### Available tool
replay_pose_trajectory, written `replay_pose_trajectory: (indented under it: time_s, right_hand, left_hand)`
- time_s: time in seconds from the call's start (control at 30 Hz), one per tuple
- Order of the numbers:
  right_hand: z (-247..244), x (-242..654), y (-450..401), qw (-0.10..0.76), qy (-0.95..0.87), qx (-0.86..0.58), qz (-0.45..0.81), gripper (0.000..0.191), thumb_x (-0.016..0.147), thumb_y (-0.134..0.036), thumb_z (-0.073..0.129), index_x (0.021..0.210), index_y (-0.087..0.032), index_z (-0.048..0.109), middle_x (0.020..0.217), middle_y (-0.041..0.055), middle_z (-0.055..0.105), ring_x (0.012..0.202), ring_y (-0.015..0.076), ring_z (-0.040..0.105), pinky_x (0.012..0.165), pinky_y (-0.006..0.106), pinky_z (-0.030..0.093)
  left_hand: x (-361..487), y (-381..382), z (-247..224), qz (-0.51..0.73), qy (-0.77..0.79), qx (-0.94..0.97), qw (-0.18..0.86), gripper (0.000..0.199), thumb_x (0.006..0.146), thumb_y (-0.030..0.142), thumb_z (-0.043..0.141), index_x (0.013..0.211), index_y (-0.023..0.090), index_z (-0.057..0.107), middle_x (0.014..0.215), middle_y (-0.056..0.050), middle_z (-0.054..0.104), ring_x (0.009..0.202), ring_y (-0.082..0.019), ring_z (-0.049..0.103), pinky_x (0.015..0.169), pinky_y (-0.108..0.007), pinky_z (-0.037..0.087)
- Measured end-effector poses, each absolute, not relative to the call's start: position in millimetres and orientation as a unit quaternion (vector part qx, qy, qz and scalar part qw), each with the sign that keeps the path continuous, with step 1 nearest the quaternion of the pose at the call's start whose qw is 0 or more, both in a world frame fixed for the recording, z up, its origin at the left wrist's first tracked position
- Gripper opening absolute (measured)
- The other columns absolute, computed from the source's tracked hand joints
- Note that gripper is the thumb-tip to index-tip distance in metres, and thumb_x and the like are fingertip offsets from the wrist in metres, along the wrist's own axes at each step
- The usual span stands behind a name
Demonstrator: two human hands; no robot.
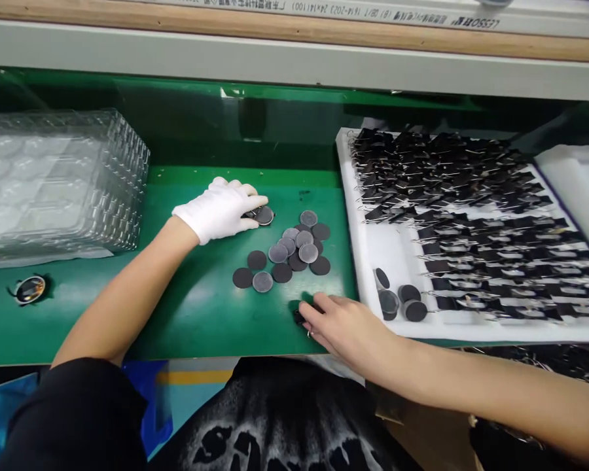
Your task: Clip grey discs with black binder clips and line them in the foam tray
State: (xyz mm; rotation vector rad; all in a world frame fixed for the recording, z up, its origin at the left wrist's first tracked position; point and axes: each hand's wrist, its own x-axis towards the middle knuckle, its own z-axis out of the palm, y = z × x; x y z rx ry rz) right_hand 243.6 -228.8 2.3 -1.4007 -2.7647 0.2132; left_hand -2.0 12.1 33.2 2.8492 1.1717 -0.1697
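My left hand (223, 210), in a white glove, has its thumb and fingers around a round grey disc (264, 215) with a dark part beside it, partly hidden by the fingers. My bare right hand (346, 322) is closed on a small black piece (299, 316) with a bit of shiny metal, near the table's front edge; most of it is covered by the fingers. Between the hands lies a loose heap of round discs (307, 253), some matte black, others grey and glossy, several overlapping.
A white foam tray (383, 239) on the right holds rows of black pieces with metal wires (446, 170) and a few loose discs (410, 294). Stacked clear plastic trays (63, 176) stand left on the green table (196, 314). A round metal-rimmed piece (30, 289) lies front left.
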Motion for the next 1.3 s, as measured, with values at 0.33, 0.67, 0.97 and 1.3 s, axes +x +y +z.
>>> replay_pose_trajectory:
  time_s: [0.33, 0.67, 0.97, 1.3]
  right_hand:
    - [59, 297, -49, 0.1, -0.919, -0.373, 0.075, 0.034, 0.1, -0.013, 0.057, 0.115, -0.024, 0.086, 0.111, 0.0096, 0.082, 0.093, 0.0233, 0.078, 0.082, 0.036, 0.062]
    - [35, 267, 42, 0.075, -0.929, -0.329, 0.154, 0.052, 0.079, -0.004, 0.055, 0.117, -0.024, 0.084, 0.125, 0.0046, 0.083, 0.112, 0.0235, 0.077, 0.1, 0.039, 0.061]
    - [12, 197, 58, 0.227, -0.715, -0.646, 0.141, 0.055, 0.11, -0.052, 0.026, 0.137, -0.021, 0.062, 0.136, 0.0208, 0.068, 0.141, 0.0413, 0.056, 0.12, 0.073, 0.036]
    - [-33, 209, 80, 0.223, -0.613, -0.744, 0.141, 0.069, 0.11, -0.061, 0.004, 0.152, -0.032, 0.051, 0.165, 0.017, 0.04, 0.163, 0.0355, 0.027, 0.126, 0.074, 0.025]
  left_hand:
    - [23, 0, 18, 0.004, 0.463, 0.885, -0.049, 0.05, 0.103, 0.054, 0.062, 0.138, 0.02, 0.071, 0.128, -0.018, 0.073, 0.119, -0.04, 0.066, 0.099, -0.049, 0.042]
    - [16, 0, 32, -0.033, 0.49, 0.869, -0.062, 0.039, 0.101, 0.05, 0.067, 0.12, 0.017, 0.075, 0.115, -0.017, 0.075, 0.109, -0.038, 0.071, 0.093, -0.046, 0.043]
    - [18, 2, 28, -0.014, 0.493, 0.869, -0.031, 0.036, 0.098, 0.045, 0.073, 0.113, 0.013, 0.075, 0.113, -0.019, 0.073, 0.111, -0.043, 0.07, 0.097, -0.051, 0.042]
    - [18, -2, 17, 0.027, 0.491, 0.871, 0.005, 0.049, 0.101, 0.059, 0.063, 0.123, 0.016, 0.073, 0.113, -0.016, 0.071, 0.115, -0.042, 0.067, 0.105, -0.055, 0.039]
